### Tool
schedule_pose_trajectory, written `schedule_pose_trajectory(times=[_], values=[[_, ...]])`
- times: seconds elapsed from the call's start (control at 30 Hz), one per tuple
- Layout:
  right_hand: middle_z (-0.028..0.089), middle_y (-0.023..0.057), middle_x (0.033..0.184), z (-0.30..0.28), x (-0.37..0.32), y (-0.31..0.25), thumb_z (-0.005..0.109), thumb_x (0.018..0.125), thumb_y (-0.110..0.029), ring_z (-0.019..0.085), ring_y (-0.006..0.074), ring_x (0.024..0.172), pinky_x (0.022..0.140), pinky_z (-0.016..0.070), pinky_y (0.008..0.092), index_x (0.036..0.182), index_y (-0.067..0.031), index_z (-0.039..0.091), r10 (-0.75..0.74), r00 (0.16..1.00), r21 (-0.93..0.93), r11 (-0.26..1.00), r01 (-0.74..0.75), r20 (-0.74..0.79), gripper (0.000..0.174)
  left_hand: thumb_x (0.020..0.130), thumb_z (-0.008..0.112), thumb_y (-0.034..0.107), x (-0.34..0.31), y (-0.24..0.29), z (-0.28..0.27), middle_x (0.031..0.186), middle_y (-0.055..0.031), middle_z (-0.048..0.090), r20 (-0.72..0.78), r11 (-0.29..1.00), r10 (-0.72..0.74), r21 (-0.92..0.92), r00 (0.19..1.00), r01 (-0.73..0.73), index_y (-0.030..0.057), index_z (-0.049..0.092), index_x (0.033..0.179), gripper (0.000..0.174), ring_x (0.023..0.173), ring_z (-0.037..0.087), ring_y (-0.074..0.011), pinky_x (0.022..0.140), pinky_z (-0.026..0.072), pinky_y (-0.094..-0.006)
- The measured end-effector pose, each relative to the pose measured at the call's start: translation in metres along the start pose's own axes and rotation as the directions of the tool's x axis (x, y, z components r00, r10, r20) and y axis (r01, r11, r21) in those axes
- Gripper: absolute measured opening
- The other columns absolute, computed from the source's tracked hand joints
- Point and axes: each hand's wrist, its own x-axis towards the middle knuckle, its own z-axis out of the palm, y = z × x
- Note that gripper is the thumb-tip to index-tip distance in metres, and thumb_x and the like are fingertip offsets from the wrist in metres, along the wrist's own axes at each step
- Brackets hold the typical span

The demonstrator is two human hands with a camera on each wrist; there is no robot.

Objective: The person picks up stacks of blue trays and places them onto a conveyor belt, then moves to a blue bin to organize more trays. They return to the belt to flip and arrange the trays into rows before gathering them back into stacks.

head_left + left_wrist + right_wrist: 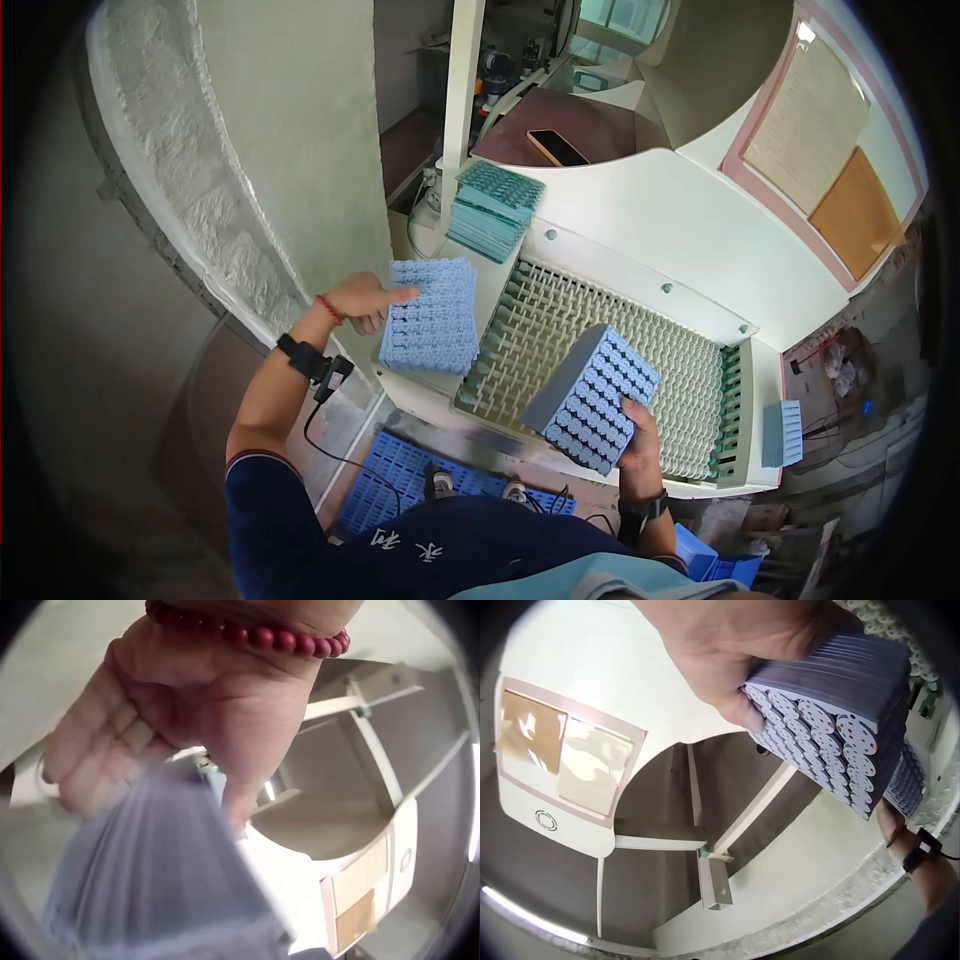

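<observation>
My right hand point(640, 437) grips a thick stack of circuit board panels point(605, 400) by its lower right edge, tilted above the roller bed. In the right wrist view, rows of round, dotted white boards show on the face of this stack point(817, 735), with the thumb on its edge. To the left, my left hand point(362, 298) is beside a second stack of light-blue panels point(435, 320) on the machine's end ledge, one finger reaching over its top. In the left wrist view, the left hand's fingers point(97, 757) look loose next to that blurred stack point(165, 862).
Below the right hand's stack lies the conveyor's roller bed point(600, 350). Green panels point(495, 212) are stacked behind the left stack. A phone point(557, 148) lies on the machine's top. Another blue stack point(783, 434) sits at the right end. A blue plastic pallet point(385, 490) is on the floor.
</observation>
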Motion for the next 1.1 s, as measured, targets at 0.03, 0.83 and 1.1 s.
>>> schedule_pose_trajectory(times=[0.03, 0.83, 1.1], values=[[0.057, 0.0159, 0.116, 0.007, 0.006, 0.000, 0.070, 0.071, -0.017, 0.057, 0.0306, 0.104, 0.093, 0.0458, 0.0418, 0.125, 0.0017, 0.043, 0.027, 0.999, -0.033, 0.999, -0.028, -0.019, 0.063, 0.083, 0.054, 0.059, -0.006, -0.005, -0.009, 0.052, -0.0105, 0.056, 0.009, 1.000, 0.005, 0.000, 1.000, -0.005, -0.0045, 0.062, 0.074, 0.064, 0.043, 0.056, -0.0173, 0.042, 0.0478, -0.0267], [0.061, 0.0185, 0.109, 0.201, 0.186, 0.012, 0.060, 0.071, -0.067, 0.065, 0.0278, 0.087, 0.058, 0.0556, 0.0363, 0.119, 0.0041, 0.052, 0.672, 0.739, -0.999, 0.038, 0.010, 0.033, 0.087, 0.082, 0.062, 0.029, -0.116, -0.019, 0.100, 0.134, -0.0279, 0.037, -0.571, 0.717, 0.665, 0.308, 0.482, -0.625, -0.0064, 0.037, 0.131, 0.065, 0.124, 0.037, -0.0435, 0.102, 0.0313, -0.0431], [0.062, 0.0121, 0.078, 0.148, 0.162, 0.001, 0.066, 0.081, -0.041, 0.062, 0.0182, 0.065, 0.054, 0.0548, 0.0300, 0.094, 0.0073, 0.062, 0.278, 0.933, -0.951, 0.269, 0.152, 0.228, 0.050, 0.078, 0.067, 0.029, -0.114, 0.002, 0.117, 0.134, -0.0238, 0.040, -0.562, 0.691, 0.723, 0.585, 0.402, -0.425, -0.0047, 0.042, 0.128, 0.065, 0.128, 0.031, -0.0442, 0.102, 0.0294, -0.0476]])
